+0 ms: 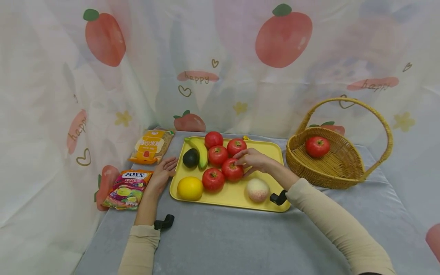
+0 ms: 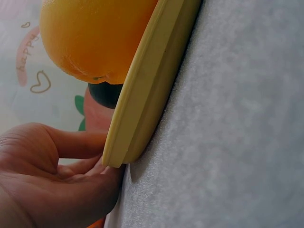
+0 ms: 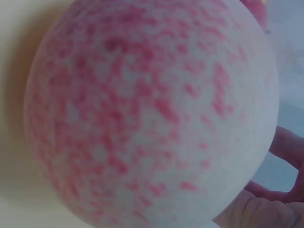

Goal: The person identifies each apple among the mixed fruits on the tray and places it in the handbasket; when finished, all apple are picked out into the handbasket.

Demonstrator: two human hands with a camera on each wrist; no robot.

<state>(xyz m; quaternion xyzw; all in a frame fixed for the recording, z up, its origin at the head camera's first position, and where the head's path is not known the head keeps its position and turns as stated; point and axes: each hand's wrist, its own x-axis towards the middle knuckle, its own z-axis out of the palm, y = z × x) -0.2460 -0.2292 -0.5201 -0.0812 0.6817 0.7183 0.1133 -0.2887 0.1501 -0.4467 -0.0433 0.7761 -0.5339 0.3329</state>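
On the yellow tray [image 1: 220,202], several red apples [image 1: 214,180] lie together near the middle. My right hand [image 1: 256,159] reaches over them with its fingers spread, fingertips right at the nearer right apple [image 1: 233,170]. Below its wrist sits a pale peach [image 1: 258,190] with pink speckles, which fills most of the right wrist view. My left hand [image 1: 161,176] is at the tray's left edge; in the left wrist view its thumb and fingers [image 2: 78,144] pinch the rim. Nearby is a yellow-orange citrus fruit [image 1: 190,188], with a dark avocado [image 1: 190,158] and a banana [image 1: 201,152] behind.
A wicker basket [image 1: 324,178] with a tall handle stands right of the tray, holding one red apple [image 1: 317,147]. To the left lie an orange-and-yellow food packet [image 1: 151,147] and a candy bag [image 1: 127,190]. A printed curtain [image 1: 233,103] hangs behind the grey-covered table [image 1: 223,240].
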